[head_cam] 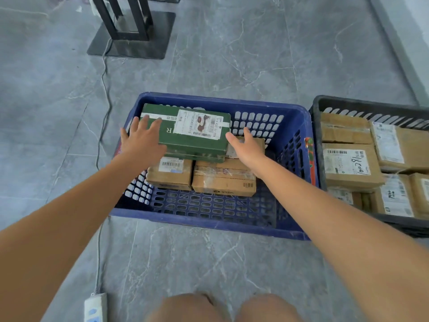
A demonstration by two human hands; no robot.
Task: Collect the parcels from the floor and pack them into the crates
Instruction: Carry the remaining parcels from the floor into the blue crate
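Against the blue crate (299, 126)'s far-left corner, a white-labelled green parcel (185, 133) tops brown parcels (224, 180); left hand (144, 140) flat on it, right hand (248, 147) spread beside; right side open.

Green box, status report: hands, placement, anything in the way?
Left hand flat on green box, right hand open beside it. Box atop brown parcels in blue crate. Nothing blocking.

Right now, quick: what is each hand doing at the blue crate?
Left hand: open, fingers straight, resting on the green box.
Right hand: open, beside the green box's right end, holding nothing.
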